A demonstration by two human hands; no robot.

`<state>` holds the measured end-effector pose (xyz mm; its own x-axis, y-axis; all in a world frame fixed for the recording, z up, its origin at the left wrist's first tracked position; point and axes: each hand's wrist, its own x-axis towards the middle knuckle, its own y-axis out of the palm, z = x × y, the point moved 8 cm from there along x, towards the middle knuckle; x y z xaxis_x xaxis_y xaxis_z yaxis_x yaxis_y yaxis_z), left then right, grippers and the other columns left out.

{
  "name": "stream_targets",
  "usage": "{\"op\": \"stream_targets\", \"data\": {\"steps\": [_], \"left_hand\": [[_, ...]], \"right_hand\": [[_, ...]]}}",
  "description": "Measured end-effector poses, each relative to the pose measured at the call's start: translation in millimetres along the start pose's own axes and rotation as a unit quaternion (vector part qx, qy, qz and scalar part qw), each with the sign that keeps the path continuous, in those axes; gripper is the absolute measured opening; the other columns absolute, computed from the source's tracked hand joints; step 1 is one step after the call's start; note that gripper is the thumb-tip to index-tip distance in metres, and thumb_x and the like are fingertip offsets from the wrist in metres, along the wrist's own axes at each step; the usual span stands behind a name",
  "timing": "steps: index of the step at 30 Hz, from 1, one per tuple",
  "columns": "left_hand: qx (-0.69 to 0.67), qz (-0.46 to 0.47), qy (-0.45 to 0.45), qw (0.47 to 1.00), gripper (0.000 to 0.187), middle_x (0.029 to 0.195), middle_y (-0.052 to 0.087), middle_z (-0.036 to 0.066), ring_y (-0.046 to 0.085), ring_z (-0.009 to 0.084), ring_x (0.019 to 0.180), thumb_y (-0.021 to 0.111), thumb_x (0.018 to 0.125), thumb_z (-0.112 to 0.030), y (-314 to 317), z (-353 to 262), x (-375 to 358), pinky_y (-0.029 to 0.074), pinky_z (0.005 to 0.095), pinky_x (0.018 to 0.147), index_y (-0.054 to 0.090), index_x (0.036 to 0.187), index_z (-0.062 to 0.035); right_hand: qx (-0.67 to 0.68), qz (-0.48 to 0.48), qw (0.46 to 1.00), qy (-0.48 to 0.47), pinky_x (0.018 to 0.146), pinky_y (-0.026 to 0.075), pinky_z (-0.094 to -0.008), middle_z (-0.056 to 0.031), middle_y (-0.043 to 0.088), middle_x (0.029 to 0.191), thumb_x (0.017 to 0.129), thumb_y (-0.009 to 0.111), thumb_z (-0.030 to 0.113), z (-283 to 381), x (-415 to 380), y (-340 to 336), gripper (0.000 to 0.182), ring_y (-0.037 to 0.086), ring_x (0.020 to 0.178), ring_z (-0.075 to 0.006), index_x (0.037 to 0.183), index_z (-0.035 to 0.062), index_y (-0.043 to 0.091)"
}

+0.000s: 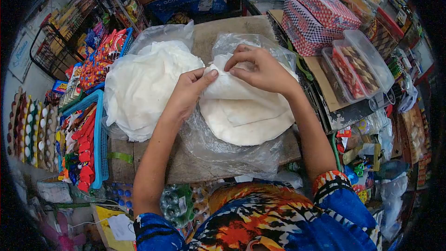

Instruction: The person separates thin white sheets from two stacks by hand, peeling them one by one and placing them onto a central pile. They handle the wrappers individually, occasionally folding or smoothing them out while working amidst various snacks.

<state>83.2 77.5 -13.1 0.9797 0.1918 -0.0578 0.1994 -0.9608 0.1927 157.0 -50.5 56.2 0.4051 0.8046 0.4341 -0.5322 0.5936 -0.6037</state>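
A stack of thin, round white spring roll wrappers (246, 121) lies on a clear plastic sheet (223, 151) in front of me. The top wrapper (223, 86) is lifted and folded back at its far side. My left hand (191, 86) pinches its left edge between thumb and fingers. Close beside it, my right hand (258, 67) has its fingers curled in a pinch at the wrapper's far edge; the fingertips partly hide what they grip. To the left, a looser, crumpled pile of separated wrappers (148, 88) rests on another plastic bag (167, 32).
Under everything is a worn wooden board (123, 158). Blue baskets (100, 144) of packaged snacks stand at the left, beyond them egg trays (35, 130). On the right are checkered boxes (311, 23) and clear plastic containers (360, 65) of wafer sticks.
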Motion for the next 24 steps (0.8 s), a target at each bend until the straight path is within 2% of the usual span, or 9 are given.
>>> {"op": "stream_targets", "data": {"steps": [2, 6, 8, 9, 11, 18, 20, 24], "left_hand": [[0.003, 0.005, -0.001, 1.000, 0.028, 0.091, 0.067, 0.006, 0.061, 0.0094, 0.080, 0.065, 0.088, -0.020, 1, -2, -1, 0.047, 0.0223, 0.073, 0.065, 0.102, 0.0042], [-0.003, 0.013, 0.012, 1.000, 0.026, 0.091, 0.067, 0.006, 0.061, 0.0100, 0.080, 0.067, 0.086, -0.017, 4, -7, -3, 0.048, 0.0226, 0.073, 0.065, 0.102, 0.0044], [0.007, 0.010, 0.012, 1.000, 0.026, 0.091, 0.067, 0.006, 0.061, 0.0097, 0.079, 0.067, 0.086, -0.016, 4, -8, -3, 0.047, 0.0225, 0.072, 0.065, 0.101, 0.0044], [0.017, 0.006, 0.012, 1.000, 0.025, 0.090, 0.067, 0.006, 0.061, 0.0095, 0.079, 0.067, 0.086, -0.016, 3, -8, -3, 0.047, 0.0225, 0.072, 0.066, 0.100, 0.0045], [0.026, 0.006, 0.013, 1.000, 0.024, 0.089, 0.067, 0.006, 0.061, 0.0093, 0.078, 0.067, 0.086, -0.016, 1, -6, -2, 0.047, 0.0223, 0.072, 0.066, 0.099, 0.0044], [0.035, 0.010, 0.009, 0.999, 0.023, 0.088, 0.067, 0.006, 0.060, 0.0088, 0.076, 0.067, 0.086, -0.015, -3, -1, 1, 0.047, 0.0214, 0.069, 0.066, 0.098, 0.0046], [0.031, 0.009, 0.007, 0.999, 0.023, 0.088, 0.067, 0.006, 0.060, 0.0088, 0.076, 0.066, 0.086, -0.014, -2, -2, 0, 0.047, 0.0215, 0.069, 0.066, 0.098, 0.0047], [0.044, 0.003, 0.009, 0.999, 0.022, 0.088, 0.067, 0.006, 0.060, 0.0084, 0.075, 0.066, 0.086, -0.014, 0, -5, -1, 0.047, 0.0213, 0.068, 0.067, 0.097, 0.0047]], "right_hand": [[-0.005, -0.008, 1.000, 0.000, 0.079, 0.044, -0.0322, -0.0099, 0.060, 0.084, 0.074, 0.069, 0.011, 3, 0, -3, 0.015, 0.059, 0.084, -0.0227, 0.085, 0.0003, 0.067], [0.001, -0.015, 1.000, -0.016, 0.078, 0.044, -0.0318, -0.0090, 0.060, 0.083, 0.074, 0.072, 0.012, 7, 1, -3, 0.017, 0.059, 0.082, -0.0222, 0.084, 0.0001, 0.067], [-0.005, -0.027, 0.999, -0.047, 0.073, 0.046, -0.0372, -0.0122, 0.062, 0.085, 0.072, 0.071, 0.018, 10, 1, -3, 0.017, 0.060, 0.082, -0.0299, 0.081, 0.0039, 0.067], [-0.005, -0.027, 0.998, -0.048, 0.073, 0.046, -0.0372, -0.0122, 0.062, 0.085, 0.072, 0.071, 0.018, 11, 1, -2, 0.017, 0.060, 0.082, -0.0299, 0.081, 0.0039, 0.067], [-0.040, -0.025, 0.996, -0.074, 0.069, 0.045, -0.0332, -0.0083, 0.060, 0.082, 0.071, 0.073, 0.012, 17, 0, 1, 0.017, 0.058, 0.080, -0.0235, 0.082, 0.0020, 0.064], [-0.157, -0.023, 0.982, -0.099, 0.064, 0.047, -0.0369, -0.0083, 0.059, 0.083, 0.075, 0.069, 0.013, 30, -5, 10, 0.013, 0.061, 0.072, -0.0284, 0.082, 0.0034, 0.063], [-0.191, -0.026, 0.975, -0.113, 0.063, 0.047, -0.0426, -0.0105, 0.058, 0.087, 0.076, 0.064, 0.017, 32, -5, 14, 0.014, 0.060, 0.073, -0.0325, 0.080, 0.0038, 0.062], [-0.181, -0.024, 0.977, -0.109, 0.063, 0.048, -0.0432, -0.0104, 0.058, 0.087, 0.075, 0.064, 0.017, 30, -5, 13, 0.014, 0.060, 0.073, -0.0329, 0.079, 0.0037, 0.061]]}}
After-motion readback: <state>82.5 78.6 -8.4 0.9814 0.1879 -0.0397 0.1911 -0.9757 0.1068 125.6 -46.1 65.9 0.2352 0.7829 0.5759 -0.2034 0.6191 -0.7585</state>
